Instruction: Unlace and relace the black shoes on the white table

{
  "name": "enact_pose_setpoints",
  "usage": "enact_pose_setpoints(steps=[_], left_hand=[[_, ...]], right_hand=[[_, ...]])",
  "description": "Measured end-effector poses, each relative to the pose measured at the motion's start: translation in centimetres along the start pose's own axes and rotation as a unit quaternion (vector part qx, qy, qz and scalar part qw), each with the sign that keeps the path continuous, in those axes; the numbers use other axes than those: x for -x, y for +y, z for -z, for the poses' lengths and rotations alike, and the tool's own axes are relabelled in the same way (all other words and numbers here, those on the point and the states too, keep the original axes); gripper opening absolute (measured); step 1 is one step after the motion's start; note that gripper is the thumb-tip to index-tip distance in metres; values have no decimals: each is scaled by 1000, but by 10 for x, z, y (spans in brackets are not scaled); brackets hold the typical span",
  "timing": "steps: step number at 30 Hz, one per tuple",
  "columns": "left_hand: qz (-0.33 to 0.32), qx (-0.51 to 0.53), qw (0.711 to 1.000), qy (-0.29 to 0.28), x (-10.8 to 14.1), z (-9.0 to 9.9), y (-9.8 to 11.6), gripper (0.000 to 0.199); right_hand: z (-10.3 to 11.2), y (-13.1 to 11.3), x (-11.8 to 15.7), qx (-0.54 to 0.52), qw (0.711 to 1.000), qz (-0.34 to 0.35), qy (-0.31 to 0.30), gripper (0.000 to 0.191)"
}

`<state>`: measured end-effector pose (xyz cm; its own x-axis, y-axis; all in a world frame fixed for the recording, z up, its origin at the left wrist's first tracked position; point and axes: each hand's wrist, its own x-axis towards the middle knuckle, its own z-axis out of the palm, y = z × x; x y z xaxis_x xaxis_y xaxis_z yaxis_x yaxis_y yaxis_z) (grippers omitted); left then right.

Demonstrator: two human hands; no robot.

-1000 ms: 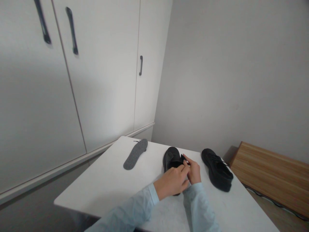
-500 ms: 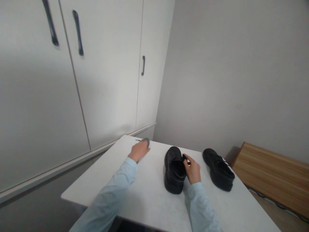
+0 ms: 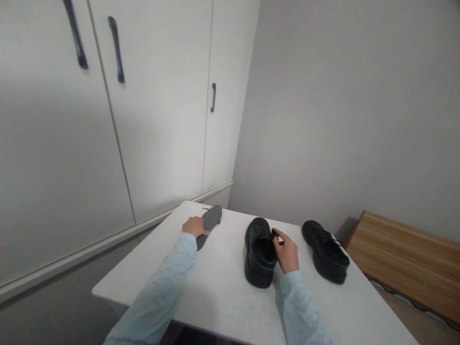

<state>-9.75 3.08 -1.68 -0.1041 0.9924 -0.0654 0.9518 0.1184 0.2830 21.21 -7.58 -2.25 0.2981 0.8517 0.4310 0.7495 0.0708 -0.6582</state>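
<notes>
A grey insole [image 3: 212, 218] lies slanted at the back left of the white table [image 3: 215, 292]. My left hand [image 3: 195, 226] is closed over its near half, the thumb across the top and the other fingers partly hidden. A black shoe [image 3: 261, 275] stands to the right, toe away from me and its laces not visible. At its opening's right edge my right hand [image 3: 286, 249] pinches a small black flap, probably the shoe's tongue. Farther right stands a second black shoe [image 3: 328, 266], laced and apart from both hands.
A thin black lace [image 3: 205, 209] shows by the insole's far end. White cabinets [image 3: 161, 120] with dark handles rise behind the table on the left, a grey wall [image 3: 341, 120] at the back. To the right is a wooden board [image 3: 409, 258] with a cable along its lower edge.
My left hand has slid back toward me and left along the insole, so more of its grey far half shows. My right hand and both shoes have stayed put.
</notes>
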Motion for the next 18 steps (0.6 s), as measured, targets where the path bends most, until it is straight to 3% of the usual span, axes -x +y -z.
enact_pose_setpoints(steps=[3, 10, 14, 18], left_hand=[[6, 23, 1000, 4, -3, 0, -4, 54], [-68, 134, 989, -3, 5, 10, 13, 9], [-110, 207, 972, -8, 22, 16, 36, 7], [-140, 287, 947, -37, 35, 8, 53, 7]], right_hand=[[0, 0, 0, 2, 1000, -2, -2, 47], [2, -2, 0, 10, 1000, -8, -5, 48], [3, -2, 1, 24, 1000, -5, -1, 50], [4, 0, 1, 30, 1000, -6, 0, 51]])
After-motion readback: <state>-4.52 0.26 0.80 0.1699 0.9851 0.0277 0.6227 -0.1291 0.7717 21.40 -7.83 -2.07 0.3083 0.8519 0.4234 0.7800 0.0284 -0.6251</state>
